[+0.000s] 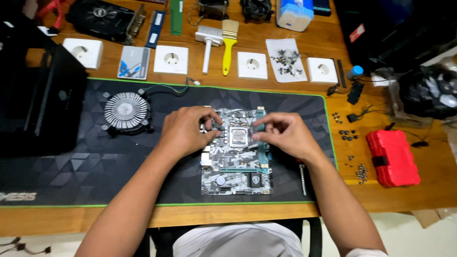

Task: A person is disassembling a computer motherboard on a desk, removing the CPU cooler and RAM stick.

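A small computer motherboard [235,169] with a grey camouflage pattern lies on a dark desk mat [95,162] with a green border. Its square metal processor socket [238,136] sits between my two hands. My left hand [185,131] rests on the board's left upper part, fingertips curled at the socket's left edge. My right hand [283,133] is over the board's right upper part, fingers bent and touching the socket's right side. Whether either hand pinches a small part cannot be told.
A round cooler fan [126,112] lies on the mat at left. A screwdriver [303,178] lies right of the board. A red case [392,157], loose screws [362,172], brushes [228,38], several white sockets [170,59] and a black computer case [38,109] surround the mat.
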